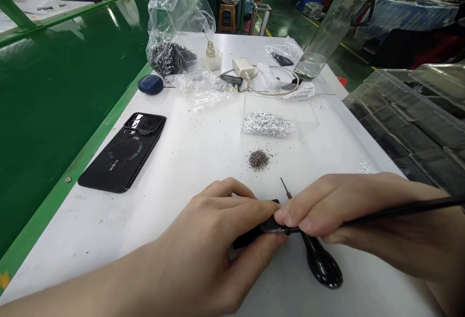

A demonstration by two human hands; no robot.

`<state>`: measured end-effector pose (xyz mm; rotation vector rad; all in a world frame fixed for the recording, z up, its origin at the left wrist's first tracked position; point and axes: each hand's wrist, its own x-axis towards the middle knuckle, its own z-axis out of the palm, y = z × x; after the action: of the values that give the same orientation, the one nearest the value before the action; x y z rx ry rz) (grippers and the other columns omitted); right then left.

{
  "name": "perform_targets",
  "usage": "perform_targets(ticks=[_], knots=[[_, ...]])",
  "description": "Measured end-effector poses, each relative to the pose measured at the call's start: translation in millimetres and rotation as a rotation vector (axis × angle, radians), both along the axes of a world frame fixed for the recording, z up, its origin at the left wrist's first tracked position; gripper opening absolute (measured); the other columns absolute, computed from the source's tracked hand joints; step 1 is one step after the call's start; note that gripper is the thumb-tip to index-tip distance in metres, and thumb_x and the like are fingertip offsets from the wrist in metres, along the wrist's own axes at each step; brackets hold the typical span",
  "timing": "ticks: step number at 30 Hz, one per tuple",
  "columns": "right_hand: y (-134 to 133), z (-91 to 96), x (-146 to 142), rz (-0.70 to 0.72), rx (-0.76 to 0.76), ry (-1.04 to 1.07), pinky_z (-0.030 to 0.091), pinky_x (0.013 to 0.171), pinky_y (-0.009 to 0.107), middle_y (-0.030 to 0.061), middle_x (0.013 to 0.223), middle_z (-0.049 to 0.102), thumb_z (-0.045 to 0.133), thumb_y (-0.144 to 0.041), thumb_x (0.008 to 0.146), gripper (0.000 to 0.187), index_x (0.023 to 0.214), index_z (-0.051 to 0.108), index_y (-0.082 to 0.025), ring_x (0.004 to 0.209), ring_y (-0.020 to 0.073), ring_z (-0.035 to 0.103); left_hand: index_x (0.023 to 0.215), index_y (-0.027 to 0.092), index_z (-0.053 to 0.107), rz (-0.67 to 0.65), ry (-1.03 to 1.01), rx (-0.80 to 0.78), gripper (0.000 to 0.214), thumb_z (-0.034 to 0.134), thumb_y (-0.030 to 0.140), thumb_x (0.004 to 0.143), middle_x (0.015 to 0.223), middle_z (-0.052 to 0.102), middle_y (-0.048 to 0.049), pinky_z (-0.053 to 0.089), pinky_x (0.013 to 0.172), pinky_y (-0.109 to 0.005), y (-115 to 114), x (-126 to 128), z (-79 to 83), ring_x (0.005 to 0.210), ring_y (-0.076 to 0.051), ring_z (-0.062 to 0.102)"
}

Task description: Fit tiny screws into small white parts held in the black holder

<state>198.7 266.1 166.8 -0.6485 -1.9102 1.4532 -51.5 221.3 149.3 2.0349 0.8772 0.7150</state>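
My left hand (214, 244) grips a glossy black eyeglass frame (321, 261) near the table's front edge, with one lens-shaped part hanging down to the right. My right hand (327, 210) holds a slim black-handled tool (395, 212), and its fingertips press against the frame at the hinge area. A thin metal shaft with a red collar (286, 189) rises just beyond those fingertips. Whether it belongs to the black handle is hidden. A small heap of tiny dark screws (259, 159) lies just ahead of my hands.
A clear bag of small silver parts (267, 124) lies farther ahead. A phone in a black case (121, 152) is on the left of the white table (174, 162), beside a green panel (61, 113). Plastic bags, a white charger (242, 67) and a water bottle (327, 31) stand at the back.
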Motion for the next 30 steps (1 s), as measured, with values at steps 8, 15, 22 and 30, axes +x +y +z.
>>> perform_targets(ticks=[8,15,22,30], knots=[[1.8,-3.7,-1.0,-0.003,-0.002,0.033,0.072,0.09,0.026,0.0066,0.101,0.092,0.084,-0.021,0.099,0.02,0.114,0.091,-0.033,0.097,0.0234,0.089,0.103,0.013,0.072,-0.015,-0.021,0.003,0.017,0.057,0.01,0.109,0.08,0.071,-0.0029,0.06,0.096,-0.033,-0.9,-0.7,-1.4,0.091,-0.02,0.077],[5.1,-3.5,-0.9,0.022,0.019,0.032,0.072,0.089,0.026,0.0077,0.102,0.092,0.084,-0.022,0.1,0.018,0.114,0.091,-0.03,0.097,0.0233,0.089,0.105,0.012,0.072,-0.028,-0.003,0.0,0.017,0.056,0.01,0.109,0.084,0.074,-0.0035,0.06,0.097,-0.032,1.1,-1.4,1.6,0.093,-0.02,0.078],[4.2,-3.0,-0.2,0.024,-0.022,0.028,0.072,0.089,0.026,0.0083,0.101,0.091,0.083,-0.024,0.101,0.012,0.108,0.091,-0.029,0.097,0.0228,0.089,0.103,0.014,0.072,-0.026,0.007,0.01,0.018,0.055,0.012,0.11,0.083,0.074,-0.0031,0.06,0.096,-0.031,2.7,-0.9,-0.6,0.092,-0.02,0.077],[8.3,-6.5,0.9,0.066,-0.003,0.048,0.072,0.091,0.028,0.0086,0.103,0.091,0.084,-0.023,0.1,0.013,0.11,0.091,-0.028,0.099,0.0232,0.089,0.105,0.014,0.073,-0.018,0.018,0.009,0.019,0.055,0.012,0.11,0.087,0.076,-0.0035,0.059,0.098,-0.031,0.6,-0.9,0.6,0.093,-0.02,0.077]])
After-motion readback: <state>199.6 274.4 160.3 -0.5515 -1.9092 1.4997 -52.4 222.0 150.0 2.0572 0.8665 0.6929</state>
